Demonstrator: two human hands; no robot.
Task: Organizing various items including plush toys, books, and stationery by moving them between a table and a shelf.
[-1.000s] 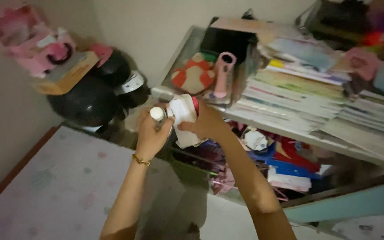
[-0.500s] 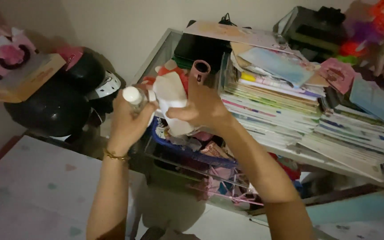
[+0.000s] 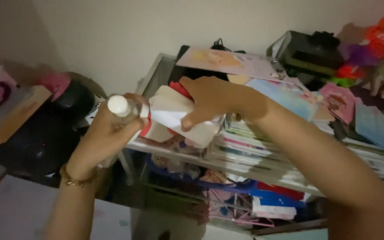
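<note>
My left hand [image 3: 101, 138] grips a small clear bottle with a round white cap [image 3: 118, 106], held up in front of a cluttered shelf. My right hand [image 3: 205, 100] is closed on a white cloth or folded paper with red parts [image 3: 170, 118], pressed against the bottle's neck. A gold bracelet [image 3: 74, 178] sits on my left wrist. Both hands meet above the shelf's left end, and what is under the cloth is hidden.
A metal shelf [image 3: 156, 78] holds stacks of books and papers [image 3: 263, 142], with a black box [image 3: 312, 51] and bright toys [image 3: 378, 40] at the back right. Below are baskets of clutter [image 3: 227, 200]. Dark helmets [image 3: 50, 129] and a cardboard box [image 3: 10, 115] sit left.
My hands have risen and come closer to the camera. The view has shifted up and right along the shelf, and the right hand now covers more of the cloth.
</note>
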